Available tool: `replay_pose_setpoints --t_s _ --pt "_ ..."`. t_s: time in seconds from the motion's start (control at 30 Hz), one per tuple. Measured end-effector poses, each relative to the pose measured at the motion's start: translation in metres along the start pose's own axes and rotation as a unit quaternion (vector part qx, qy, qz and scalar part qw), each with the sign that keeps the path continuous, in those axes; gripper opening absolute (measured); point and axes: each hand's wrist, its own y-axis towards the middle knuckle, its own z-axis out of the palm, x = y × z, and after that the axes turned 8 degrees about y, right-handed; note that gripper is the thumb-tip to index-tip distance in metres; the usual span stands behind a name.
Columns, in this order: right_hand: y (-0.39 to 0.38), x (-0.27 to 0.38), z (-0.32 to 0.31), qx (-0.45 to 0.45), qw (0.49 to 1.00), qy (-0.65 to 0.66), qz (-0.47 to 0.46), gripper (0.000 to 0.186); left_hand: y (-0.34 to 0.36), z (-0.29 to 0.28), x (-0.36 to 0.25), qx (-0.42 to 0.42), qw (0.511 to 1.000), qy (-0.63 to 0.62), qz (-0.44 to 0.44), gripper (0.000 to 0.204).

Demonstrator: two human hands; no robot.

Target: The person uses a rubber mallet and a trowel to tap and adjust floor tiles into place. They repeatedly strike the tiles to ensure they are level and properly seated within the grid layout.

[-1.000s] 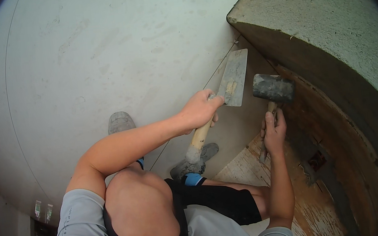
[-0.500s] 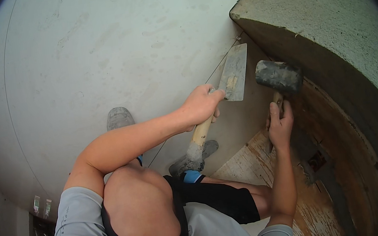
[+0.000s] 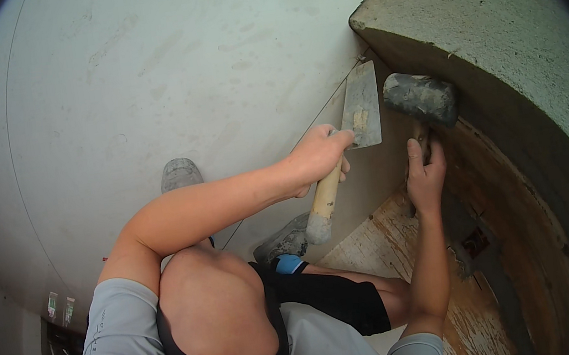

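Note:
My left hand is closed round a trowel, near where its flat metal blade meets the handle. A dried patch of mortar shows on the blade, and the pale wooden handle slants down below my fingers to a grey-caked end. In my right hand is the handle of a rubber mallet, its worn black head uppermost. The mallet head is just right of the trowel blade, with a small gap between them. Part of the mallet's handle is hidden by my fingers.
A thick concrete block or ledge with a curved edge rises at the upper right. Large pale tiles cover the floor, split by thin seams. A scuffed wooden board lies beneath my right forearm. My grey-dusted shoes rest on the tiles.
My left hand and the trowel have shifted a little to the right. My right hand has risen slightly with the mallet, whose head is a bit farther up.

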Motion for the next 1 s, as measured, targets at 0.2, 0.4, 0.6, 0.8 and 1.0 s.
replay_pose_setpoints --t_s 0.2,0.4,0.6,0.8,1.0 --pt "0.001 -0.001 -0.003 0.007 1.000 -0.010 0.020 0.038 -0.004 0.000 -0.002 -0.017 1.000 -0.006 -0.008 0.032" --pt "0.003 0.004 -0.001 0.014 1.000 -0.009 -0.002 0.037 -0.003 0.000 0.000 -0.019 1.000 -0.005 -0.013 0.032" --pt "0.010 0.004 0.003 0.040 0.999 -0.029 0.023 0.035 -0.003 0.002 0.004 -0.030 1.000 -0.002 -0.006 0.032" --pt "0.006 -0.006 0.006 0.014 0.999 -0.040 0.004 0.036 0.000 0.005 0.006 -0.040 0.999 -0.005 0.002 0.034" --pt "0.006 -0.011 0.010 -0.025 0.999 -0.011 -0.020 0.034 -0.002 0.002 0.005 -0.047 0.999 0.004 0.000 0.039"
